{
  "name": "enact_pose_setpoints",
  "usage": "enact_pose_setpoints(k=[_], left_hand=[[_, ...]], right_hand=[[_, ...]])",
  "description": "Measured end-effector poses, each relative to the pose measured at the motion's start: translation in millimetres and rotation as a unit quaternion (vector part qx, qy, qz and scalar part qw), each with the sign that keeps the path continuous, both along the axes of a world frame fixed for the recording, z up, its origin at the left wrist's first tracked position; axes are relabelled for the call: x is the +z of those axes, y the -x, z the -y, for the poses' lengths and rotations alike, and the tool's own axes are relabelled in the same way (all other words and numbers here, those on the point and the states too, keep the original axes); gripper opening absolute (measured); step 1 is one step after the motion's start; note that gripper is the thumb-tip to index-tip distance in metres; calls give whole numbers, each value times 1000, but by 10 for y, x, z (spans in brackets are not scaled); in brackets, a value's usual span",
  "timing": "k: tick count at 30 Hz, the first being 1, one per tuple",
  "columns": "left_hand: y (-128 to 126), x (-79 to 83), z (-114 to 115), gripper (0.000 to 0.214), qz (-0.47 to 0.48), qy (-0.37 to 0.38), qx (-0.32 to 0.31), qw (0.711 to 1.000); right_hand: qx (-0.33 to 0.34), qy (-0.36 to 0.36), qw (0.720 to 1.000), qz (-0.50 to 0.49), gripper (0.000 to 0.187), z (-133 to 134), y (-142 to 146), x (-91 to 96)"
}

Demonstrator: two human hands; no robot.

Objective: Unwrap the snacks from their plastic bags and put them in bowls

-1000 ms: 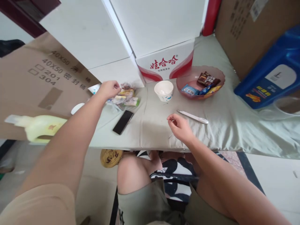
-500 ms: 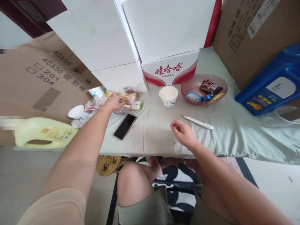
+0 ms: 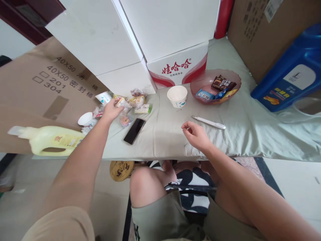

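My left hand [image 3: 112, 109] reaches into a pile of wrapped snacks, thumb and fingers apart over a clear and yellow snack packet [image 3: 123, 103]. Whether it grips that packet is hard to see. Beside it lie a green and white packet [image 3: 143, 109], a yellow packet [image 3: 136, 101] and a round pinkish packet [image 3: 125, 119]. My right hand [image 3: 196, 134] rests over the cloth with its fingers loosely curled and nothing visible in them. Just beyond it lie a white utility knife [image 3: 209, 122] and an upright paper bowl [image 3: 177, 97].
A pink glass bowl [image 3: 194, 91] holds several snack packets. A black phone [image 3: 134, 131] lies near the pile. Two paper cups, one tipped cup [image 3: 85, 118] among them, sit at left. A yellow jug [image 3: 47, 137] and a blue bottle [image 3: 288, 75] flank the cloth; cartons [image 3: 179, 72] stand behind.
My left hand has moved left within the snack pile, uncovering the round pinkish packet. My right hand stays in nearly the same place. The camera view has shifted slightly.
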State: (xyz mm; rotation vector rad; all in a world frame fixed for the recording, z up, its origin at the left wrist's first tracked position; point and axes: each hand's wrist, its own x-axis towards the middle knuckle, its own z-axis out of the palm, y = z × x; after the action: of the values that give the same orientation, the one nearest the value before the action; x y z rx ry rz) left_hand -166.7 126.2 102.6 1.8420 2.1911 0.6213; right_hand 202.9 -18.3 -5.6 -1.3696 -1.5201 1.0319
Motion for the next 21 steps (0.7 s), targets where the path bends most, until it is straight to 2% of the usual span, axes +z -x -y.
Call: enact_pose_setpoints(k=[1,2,5,9,11,13,17,19,21], left_hand=[[-72,5,109,43,88,-4,25,996],[-179,-24,231,36,184,24,32,982],[-698,-321,622,26,406,91,20,909],[-1558,-866,1034,25,534,192,-20,823],[-1859,-1038,1158,28,549,232,-61,801],[-2006,-1126,1236,38,572,240,-90,779],[-2010,-1183,1329,78,642,175,-138,734],[-2005,-1208,1359,93,637,153,-162,738],[-2029,-1240,1368,92,617,134,-167,757]], right_hand=[[2,1,1000,-3,13,1,-7,4],[4,4,1000,-8,13,2,-11,7],[6,17,999,-41,18,3,-7,3],[16,67,988,-136,47,5,-8,-73],[33,89,982,-160,63,8,-41,-124],[36,94,984,-150,70,11,-91,-158],[20,106,978,-177,78,-2,-154,-163],[35,100,975,-198,75,-17,-152,-157],[42,63,985,-153,59,-32,-144,-153]])
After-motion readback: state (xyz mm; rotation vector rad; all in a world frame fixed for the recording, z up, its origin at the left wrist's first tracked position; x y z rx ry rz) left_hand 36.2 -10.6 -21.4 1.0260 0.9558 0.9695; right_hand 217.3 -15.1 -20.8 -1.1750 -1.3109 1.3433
